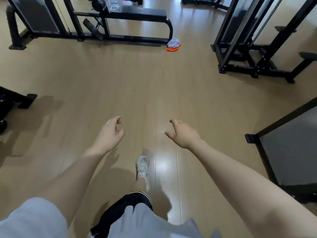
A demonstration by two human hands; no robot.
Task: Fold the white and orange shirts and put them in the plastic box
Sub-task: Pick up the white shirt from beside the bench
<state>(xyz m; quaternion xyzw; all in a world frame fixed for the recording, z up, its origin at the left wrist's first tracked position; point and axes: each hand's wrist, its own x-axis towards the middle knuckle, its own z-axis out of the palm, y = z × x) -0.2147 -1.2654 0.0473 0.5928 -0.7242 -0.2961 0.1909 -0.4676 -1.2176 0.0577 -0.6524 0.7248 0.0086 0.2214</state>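
Head view over a wooden gym floor (103, 79): a clear plastic box (115, 4) sits on the black weight bench (137, 13), contents unclear. White shirt (173, 42) lies crumpled on orange shirt (172, 49) beside the bench's foot. Left hand (111, 133) and right hand (182, 133) reach forward, fingers loosely curled, holding nothing.

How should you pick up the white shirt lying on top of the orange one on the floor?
Probably from above, pinching the bunched top of the white shirt. It sits crumpled on the orange shirt, close against the black bench frame behind it, so the open floor side and top are free. Both the left hand and right hand hold nothing.
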